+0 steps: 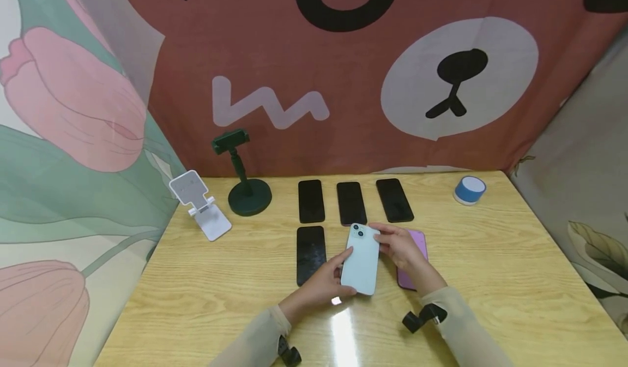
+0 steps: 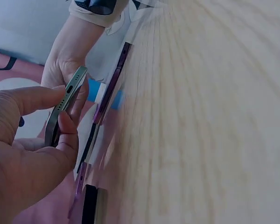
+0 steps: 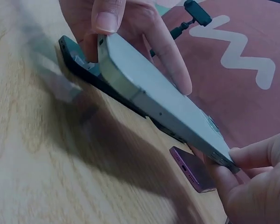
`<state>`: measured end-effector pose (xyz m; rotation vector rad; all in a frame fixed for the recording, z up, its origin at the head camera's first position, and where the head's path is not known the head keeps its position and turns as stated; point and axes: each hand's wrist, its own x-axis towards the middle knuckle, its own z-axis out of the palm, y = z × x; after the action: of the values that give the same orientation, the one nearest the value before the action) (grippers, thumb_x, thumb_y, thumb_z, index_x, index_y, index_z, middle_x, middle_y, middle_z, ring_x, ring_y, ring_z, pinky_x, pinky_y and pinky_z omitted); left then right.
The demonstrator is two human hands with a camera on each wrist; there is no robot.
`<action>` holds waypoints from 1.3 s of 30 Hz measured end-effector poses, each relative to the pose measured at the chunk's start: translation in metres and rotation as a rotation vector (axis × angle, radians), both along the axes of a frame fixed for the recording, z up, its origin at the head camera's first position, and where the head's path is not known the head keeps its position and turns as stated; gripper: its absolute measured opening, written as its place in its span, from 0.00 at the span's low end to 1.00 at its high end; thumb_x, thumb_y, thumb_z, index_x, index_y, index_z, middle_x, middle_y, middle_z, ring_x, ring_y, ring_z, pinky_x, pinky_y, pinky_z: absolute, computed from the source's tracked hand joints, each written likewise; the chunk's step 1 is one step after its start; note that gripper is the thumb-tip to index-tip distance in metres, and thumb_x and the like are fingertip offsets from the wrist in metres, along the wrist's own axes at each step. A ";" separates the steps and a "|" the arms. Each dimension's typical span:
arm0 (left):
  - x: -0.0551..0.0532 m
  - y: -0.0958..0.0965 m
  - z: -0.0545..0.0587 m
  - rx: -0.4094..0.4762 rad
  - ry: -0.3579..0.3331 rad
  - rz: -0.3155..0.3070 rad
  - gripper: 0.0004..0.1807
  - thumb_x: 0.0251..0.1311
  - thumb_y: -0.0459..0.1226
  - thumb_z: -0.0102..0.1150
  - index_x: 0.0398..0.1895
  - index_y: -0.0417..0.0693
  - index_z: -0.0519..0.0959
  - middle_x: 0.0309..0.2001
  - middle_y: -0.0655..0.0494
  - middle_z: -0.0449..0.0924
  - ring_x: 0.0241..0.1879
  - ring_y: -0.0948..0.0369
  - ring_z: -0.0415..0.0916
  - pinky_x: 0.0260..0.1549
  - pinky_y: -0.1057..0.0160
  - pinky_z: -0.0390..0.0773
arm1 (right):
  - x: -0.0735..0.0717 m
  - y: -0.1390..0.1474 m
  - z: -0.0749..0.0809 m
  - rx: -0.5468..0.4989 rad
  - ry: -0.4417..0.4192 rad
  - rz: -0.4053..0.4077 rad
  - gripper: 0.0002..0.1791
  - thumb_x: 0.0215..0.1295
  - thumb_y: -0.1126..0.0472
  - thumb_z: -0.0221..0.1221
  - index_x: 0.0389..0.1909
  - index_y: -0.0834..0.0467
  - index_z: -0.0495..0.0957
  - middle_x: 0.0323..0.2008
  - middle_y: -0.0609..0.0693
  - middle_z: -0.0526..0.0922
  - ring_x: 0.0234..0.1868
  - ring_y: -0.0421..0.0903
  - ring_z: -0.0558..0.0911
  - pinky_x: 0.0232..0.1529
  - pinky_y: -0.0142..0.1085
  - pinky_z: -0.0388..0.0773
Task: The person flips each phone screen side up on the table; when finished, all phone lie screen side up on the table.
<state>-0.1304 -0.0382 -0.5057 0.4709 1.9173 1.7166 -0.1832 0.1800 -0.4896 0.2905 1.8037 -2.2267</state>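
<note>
No text, brand or number seems legible.

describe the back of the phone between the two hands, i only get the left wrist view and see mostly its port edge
Observer: In the head view, the back of the pale blue phone faces up and shows two camera lenses near its upper left corner.

Operator: ok, and are there any phone stands around, none that i can make out from here

Observer: Yes, the head view shows two at the far left of the table: a white stand and, to its right, a dark green stand.
</note>
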 end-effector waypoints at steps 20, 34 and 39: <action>0.007 0.006 0.001 0.074 -0.102 0.111 0.38 0.52 0.20 0.60 0.69 0.44 0.63 0.60 0.34 0.68 0.54 0.48 0.74 0.47 0.56 0.77 | -0.002 0.000 0.003 0.022 -0.034 -0.034 0.24 0.66 0.73 0.51 0.63 0.71 0.64 0.62 0.60 0.69 0.40 0.36 0.81 0.42 0.29 0.78; 0.010 0.017 0.008 -0.256 0.112 0.207 0.43 0.45 0.38 0.74 0.68 0.55 0.65 0.51 0.44 0.66 0.41 0.53 0.69 0.33 0.57 0.76 | 0.003 0.000 0.000 0.011 0.060 0.044 0.24 0.67 0.72 0.50 0.64 0.72 0.62 0.44 0.44 0.78 0.40 0.36 0.79 0.41 0.27 0.77; 0.012 0.019 0.006 -0.304 0.157 0.226 0.49 0.41 0.43 0.76 0.70 0.56 0.61 0.51 0.44 0.64 0.44 0.52 0.68 0.42 0.53 0.71 | 0.005 0.004 -0.001 0.099 0.125 0.131 0.28 0.65 0.69 0.55 0.65 0.69 0.62 0.58 0.57 0.72 0.44 0.35 0.79 0.48 0.30 0.75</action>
<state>-0.1186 -0.0196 -0.4993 0.2902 2.3737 1.5168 -0.1784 0.1836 -0.4903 0.0512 1.9403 -2.1120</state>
